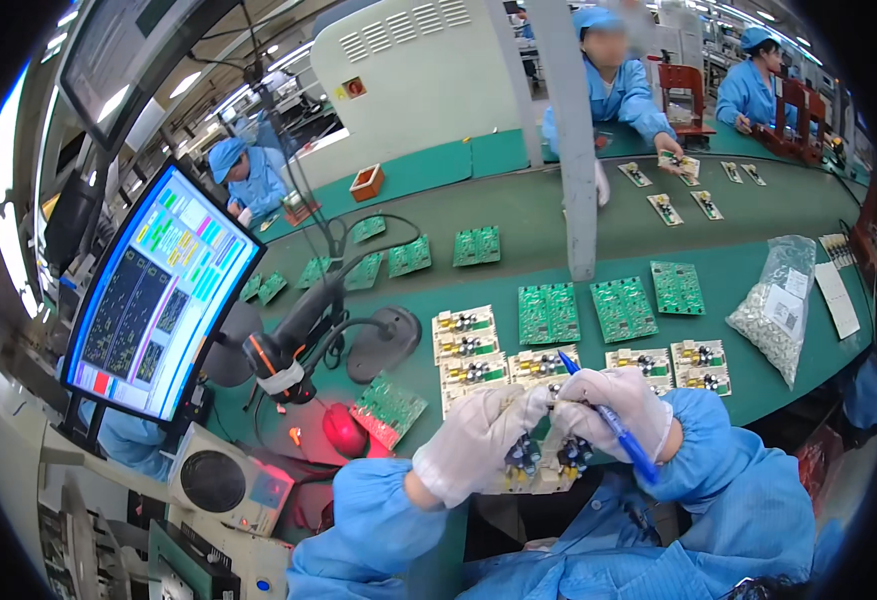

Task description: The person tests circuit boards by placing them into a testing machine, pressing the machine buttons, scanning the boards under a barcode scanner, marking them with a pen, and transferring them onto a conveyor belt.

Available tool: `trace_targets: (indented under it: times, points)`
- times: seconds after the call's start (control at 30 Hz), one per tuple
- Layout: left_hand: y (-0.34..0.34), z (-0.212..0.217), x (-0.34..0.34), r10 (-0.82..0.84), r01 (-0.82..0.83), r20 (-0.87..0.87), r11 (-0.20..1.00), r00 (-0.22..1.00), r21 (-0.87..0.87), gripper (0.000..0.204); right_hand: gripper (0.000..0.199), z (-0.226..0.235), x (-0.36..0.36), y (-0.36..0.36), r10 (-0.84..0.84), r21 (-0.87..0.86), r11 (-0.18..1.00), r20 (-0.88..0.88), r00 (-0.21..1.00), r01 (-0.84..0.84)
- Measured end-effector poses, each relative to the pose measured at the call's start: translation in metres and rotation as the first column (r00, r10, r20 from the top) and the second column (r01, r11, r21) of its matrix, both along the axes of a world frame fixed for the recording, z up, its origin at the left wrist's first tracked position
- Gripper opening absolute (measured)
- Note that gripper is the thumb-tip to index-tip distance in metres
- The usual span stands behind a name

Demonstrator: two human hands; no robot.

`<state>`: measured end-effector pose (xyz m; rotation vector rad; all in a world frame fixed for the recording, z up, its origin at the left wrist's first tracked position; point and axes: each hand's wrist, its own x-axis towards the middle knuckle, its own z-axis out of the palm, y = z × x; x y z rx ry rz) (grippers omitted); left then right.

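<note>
Both gloved hands are closed on the upper edge of a cream circuit board [541, 478] with dark blue and black components, held tilted over the near edge of the bench. My left hand [480, 440] grips its left corner. My right hand [618, 408] pinches the right side and also carries a blue pen [626, 445] slanting across the palm. The fingertips meet at the board's top edge, and the gloves hide part of it. Just beyond the hands lie cream boards [470, 372] with yellow and black components, in several groups.
Green circuit boards [548, 313] lie farther back. A barcode scanner [278, 370] on a stand, a red mouse [344, 430] and a monitor [163, 295] are at left. A bag of small white parts [780, 315] lies right. A grey post [576, 150] rises behind the bench; co-workers sit beyond.
</note>
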<state>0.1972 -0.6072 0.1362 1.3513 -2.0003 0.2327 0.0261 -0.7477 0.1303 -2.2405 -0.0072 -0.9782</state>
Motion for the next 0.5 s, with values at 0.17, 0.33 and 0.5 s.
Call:
trace_targets:
  times: [0.17,0.33,0.5]
  points:
    - [-0.038,-0.015,0.012,-0.204,0.219,-0.106,0.964,0.973,0.151,0.044,0.016,0.019,-0.025,-0.021,0.029,-0.104,0.994,-0.019,0.999,-0.031]
    - [-0.07,-0.037,0.038,0.083,0.273,-0.691,0.88,0.718,0.389,0.02,0.01,0.035,-0.027,-0.045,0.054,-0.168,0.986,0.188,0.981,-0.022]
    - [-0.175,-0.034,0.119,0.533,-0.332,-0.541,0.84,0.65,0.429,0.038,0.022,0.047,-0.041,-0.181,-0.536,0.045,0.844,0.071,0.841,0.535]
